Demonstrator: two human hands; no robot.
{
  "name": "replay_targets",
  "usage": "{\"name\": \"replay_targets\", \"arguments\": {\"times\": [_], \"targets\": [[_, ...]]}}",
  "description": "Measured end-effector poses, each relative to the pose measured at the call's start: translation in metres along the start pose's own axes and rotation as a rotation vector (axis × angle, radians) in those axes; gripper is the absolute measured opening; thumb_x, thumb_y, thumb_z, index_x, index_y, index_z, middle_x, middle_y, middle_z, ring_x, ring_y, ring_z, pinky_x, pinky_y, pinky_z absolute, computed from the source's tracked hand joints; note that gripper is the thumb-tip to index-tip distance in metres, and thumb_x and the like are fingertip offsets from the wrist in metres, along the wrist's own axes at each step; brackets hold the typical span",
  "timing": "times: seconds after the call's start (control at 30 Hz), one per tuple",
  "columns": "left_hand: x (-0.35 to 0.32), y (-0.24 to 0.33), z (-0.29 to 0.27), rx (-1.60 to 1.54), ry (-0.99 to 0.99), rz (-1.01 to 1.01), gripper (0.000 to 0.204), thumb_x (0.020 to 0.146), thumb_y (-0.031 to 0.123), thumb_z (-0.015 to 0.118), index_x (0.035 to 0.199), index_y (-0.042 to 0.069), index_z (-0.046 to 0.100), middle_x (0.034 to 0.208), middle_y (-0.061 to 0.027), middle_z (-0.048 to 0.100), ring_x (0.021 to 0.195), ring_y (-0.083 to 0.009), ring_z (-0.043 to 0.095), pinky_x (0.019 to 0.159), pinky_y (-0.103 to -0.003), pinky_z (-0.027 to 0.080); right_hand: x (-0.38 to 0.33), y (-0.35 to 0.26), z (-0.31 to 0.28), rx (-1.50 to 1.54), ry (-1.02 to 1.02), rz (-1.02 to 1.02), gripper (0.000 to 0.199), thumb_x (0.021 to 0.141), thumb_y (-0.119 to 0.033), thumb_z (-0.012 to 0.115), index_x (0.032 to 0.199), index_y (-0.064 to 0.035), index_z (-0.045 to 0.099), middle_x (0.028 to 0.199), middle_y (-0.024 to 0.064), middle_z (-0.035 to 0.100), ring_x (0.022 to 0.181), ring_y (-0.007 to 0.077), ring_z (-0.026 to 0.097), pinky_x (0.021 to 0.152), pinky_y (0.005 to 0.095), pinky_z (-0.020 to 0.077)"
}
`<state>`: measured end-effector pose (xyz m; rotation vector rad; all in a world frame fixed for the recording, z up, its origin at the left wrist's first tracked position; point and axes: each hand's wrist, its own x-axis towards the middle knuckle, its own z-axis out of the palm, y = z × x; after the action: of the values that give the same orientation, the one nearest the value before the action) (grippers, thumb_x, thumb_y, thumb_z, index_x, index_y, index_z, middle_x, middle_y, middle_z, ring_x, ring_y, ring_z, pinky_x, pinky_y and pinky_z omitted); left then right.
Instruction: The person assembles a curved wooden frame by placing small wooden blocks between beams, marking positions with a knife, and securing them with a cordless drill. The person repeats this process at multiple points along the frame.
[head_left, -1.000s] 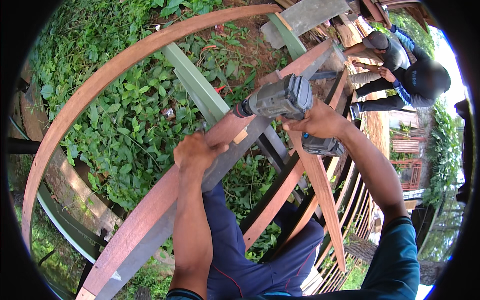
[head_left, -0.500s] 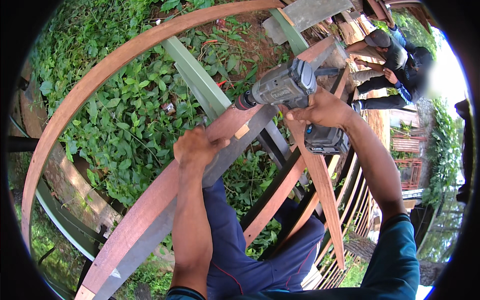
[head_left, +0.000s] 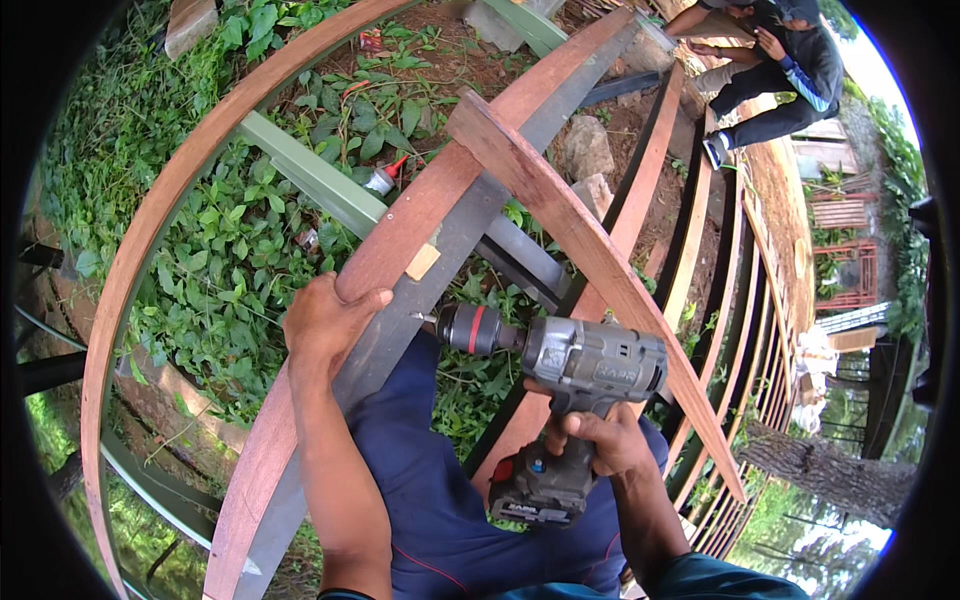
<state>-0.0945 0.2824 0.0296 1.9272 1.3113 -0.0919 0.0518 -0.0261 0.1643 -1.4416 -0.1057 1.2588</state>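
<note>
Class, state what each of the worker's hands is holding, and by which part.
The right hand holds the drill by its handle. The left hand grips the reddish curved board partway along its length, thumb across its face.

Curved wooden rail (head_left: 445, 190) along a dark grey metal bar (head_left: 452, 240).
A loose tapered plank (head_left: 585, 243) lies across its far part; a small pale block (head_left: 423, 262) sits at its right edge — nearer, the person's left hand (head_left: 322, 325) rests on the wood.
</note>
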Motion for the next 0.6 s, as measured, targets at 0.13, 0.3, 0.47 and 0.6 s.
{"name": "replay_targets", "arguments": {"times": [0.13,0.3,0.47,0.6], "targets": [[0.001,-0.002,0.007,-0.088,0.014,0.021,0.079,0.070,0.056,0.089,0.116,-0.006,0.072,0.097,-0.0219,0.077,0.091,-0.0322,0.075,0.085,-0.043,0.056,-0.042,0.048,-0.043,0.322,0.012,0.091,0.072,0.081,-0.019,0.086,0.138,0.0105,0.055,0.129,0.0229,0.069,0.074,0.0234,0.069,0.066,0.0377,0.0573],[0.007,-0.022,0.021,-0.145,0.020,0.054,0.084,0.075,0.054,0.089,0.119,-0.013,0.067,0.100,-0.0226,0.075,0.092,-0.0267,0.073,0.086,-0.039,0.056,-0.086,0.116,-0.110,0.532,-0.139,0.134,0.068,0.083,-0.012,0.085,0.139,0.0093,0.053,0.131,0.0280,0.066,0.076,0.0231,0.069,0.068,0.0399,0.0568],[0.010,-0.034,0.024,-0.002,0.186,0.164,0.079,0.078,0.059,0.085,0.113,-0.010,0.066,0.095,-0.0186,0.070,0.085,-0.0262,0.064,0.080,-0.039,0.052,-0.111,0.148,-0.149,0.606,-0.209,0.114,0.066,0.084,-0.011,0.084,0.139,0.0093,0.054,0.131,0.0278,0.067,0.079,0.0228,0.068,0.072,0.0391,0.0571],[0.011,-0.028,0.027,0.158,0.235,0.155,0.062,0.081,0.046,0.087,0.105,-0.008,0.067,0.087,-0.0127,0.068,0.077,-0.0204,0.059,0.072,-0.037,0.051,-0.128,0.133,-0.163,0.587,-0.160,-0.028,0.064,0.084,-0.016,0.084,0.137,0.0095,0.057,0.113,0.0214,0.070,0.077,0.0210,0.065,0.073,0.0380,0.0546]]}}
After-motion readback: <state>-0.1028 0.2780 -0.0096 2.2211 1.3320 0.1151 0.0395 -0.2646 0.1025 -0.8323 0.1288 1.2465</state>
